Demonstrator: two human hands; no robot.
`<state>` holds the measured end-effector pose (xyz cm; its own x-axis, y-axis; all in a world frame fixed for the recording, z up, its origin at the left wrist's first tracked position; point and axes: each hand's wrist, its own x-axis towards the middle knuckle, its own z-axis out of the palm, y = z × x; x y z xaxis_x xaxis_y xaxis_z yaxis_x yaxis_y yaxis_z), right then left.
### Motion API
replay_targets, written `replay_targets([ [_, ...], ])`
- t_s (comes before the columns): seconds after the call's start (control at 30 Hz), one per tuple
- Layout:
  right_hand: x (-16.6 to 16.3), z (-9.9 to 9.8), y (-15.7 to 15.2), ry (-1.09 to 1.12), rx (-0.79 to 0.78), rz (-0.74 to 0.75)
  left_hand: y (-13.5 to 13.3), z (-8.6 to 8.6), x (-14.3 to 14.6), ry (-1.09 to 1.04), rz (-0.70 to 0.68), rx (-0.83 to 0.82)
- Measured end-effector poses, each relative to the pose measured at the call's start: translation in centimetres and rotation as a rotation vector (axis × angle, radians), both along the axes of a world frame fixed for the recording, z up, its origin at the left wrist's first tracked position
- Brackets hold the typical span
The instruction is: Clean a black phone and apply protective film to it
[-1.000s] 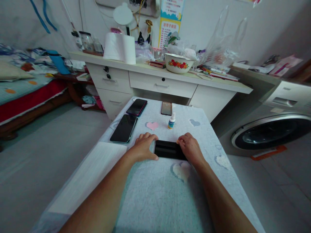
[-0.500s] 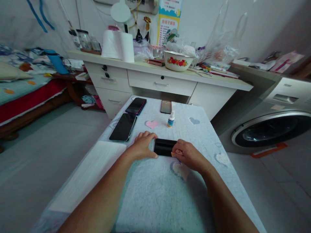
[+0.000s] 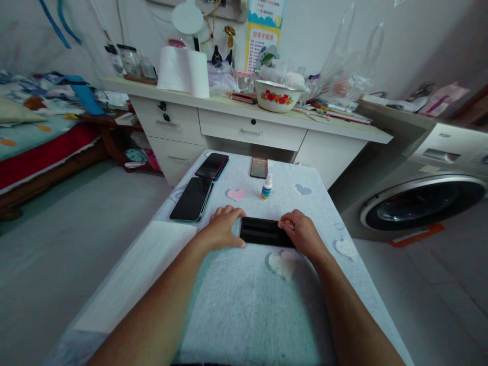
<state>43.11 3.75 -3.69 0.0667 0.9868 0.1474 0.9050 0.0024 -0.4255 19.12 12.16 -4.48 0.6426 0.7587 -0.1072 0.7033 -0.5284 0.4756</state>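
Table under a pale cloth with heart motifs, foreground, its near end cut off by the lower frame edge. White desk beyond it, drawers closed, their contents hidden. Washing machine, right, cut off by the frame; behind its dark door glass the interior is hard to make out. Bed, left, also cut off. On the desk, a clear plastic bag encloses something reddish, not identifiable. White bowl with a floral band: crumpled plastic shows above its rim, though whether inside or behind cannot be told. Glass jar, dark-lidded, contents unclear. Left hand: grasps the left end of the black phone, thumb at the near edge, fingers at the far edge. Right hand: fingers curled at the phone's right end, partly covering it; whether something small is pinched there cannot be told. The black phone lies flat mid-table, between the hands. Two dark-screened phones lie farther left. Small bottle, upright beyond the black phone, white-topped, its contents not visible.
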Motion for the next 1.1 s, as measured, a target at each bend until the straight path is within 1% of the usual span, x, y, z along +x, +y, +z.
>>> replay_targets([
  [0.1, 0.1, -0.4, 0.3, -0.006, 0.034, -0.067, 0.0, 0.1, 0.0, -0.001, 0.0, 0.002],
  [0.2, 0.0, -0.4, 0.5, -0.029, 0.018, -0.064, 0.1, 0.0, 0.0, -0.005, 0.001, 0.002],
  [0.33, 0.0, 0.1, 0.3, -0.031, 0.0, -0.017, 0.1, -0.2, -0.1, -0.007, 0.002, -0.003],
  [0.6, 0.4, 1.1, -0.7, 0.035, -0.11, 0.152, 0.0, -0.1, -0.1, -0.022, -0.015, 0.011],
  [0.9, -0.4, 2.2, -1.7, 0.093, -0.233, 0.301, 0.1, 0.0, 0.0, -0.011, -0.006, 0.002],
  [1.0, -0.5, 2.3, -1.6, 0.108, -0.245, 0.313, 0.1, 0.0, 0.0, -0.024, -0.014, 0.006],
  [1.1, -0.4, 2.0, -1.4, 0.124, -0.21, 0.26, 0.1, 0.0, 0.0, -0.029, -0.012, 0.006],
])
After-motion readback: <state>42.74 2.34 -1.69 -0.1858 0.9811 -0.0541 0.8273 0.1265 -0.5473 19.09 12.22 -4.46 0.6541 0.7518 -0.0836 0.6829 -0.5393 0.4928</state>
